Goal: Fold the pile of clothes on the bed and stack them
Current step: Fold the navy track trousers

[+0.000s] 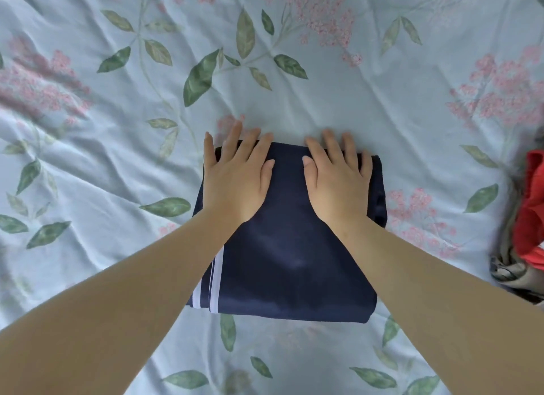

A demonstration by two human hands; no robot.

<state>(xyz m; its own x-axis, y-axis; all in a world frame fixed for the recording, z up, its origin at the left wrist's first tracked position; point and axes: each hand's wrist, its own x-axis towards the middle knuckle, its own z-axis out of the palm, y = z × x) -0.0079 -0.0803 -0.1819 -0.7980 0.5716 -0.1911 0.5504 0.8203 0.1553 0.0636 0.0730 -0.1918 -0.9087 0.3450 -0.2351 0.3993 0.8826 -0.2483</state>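
**Folded garment pressed flat on the sheet**

The sheet fills the whole view. It is thin, soft-looking cloth in pale blue, printed with clusters of small pink blossom and pointed green leaves on fine stems. It lies rumpled, with long shallow creases fanning out from the middle and deeper folds at the far left.

The garment lies in the middle of the sheet, right in front of the person. It is dark navy, smooth and matt, folded into a thick, roughly rectangular packet. Its near edge is a rounded fold, and its right side bulges where the layers bunch.

Two bare forearms reach in from the lower corners.

The left hand lies palm down on the far left corner of the garment. Its fingers are straight and a little apart, their tips passing the far edge onto the sheet. The right hand lies palm down on the far right part, fingers straight and closer together, tips at the far edge. The thumbs point toward each other, near but apart. Neither hand curls round the cloth.

At the right edge, well apart from the garment, lies a loose heap, cut off by the frame. In it a bright red cloth sits against a crumpled grey cloth.

Two narrow white stripes run along the garment's near left edge.
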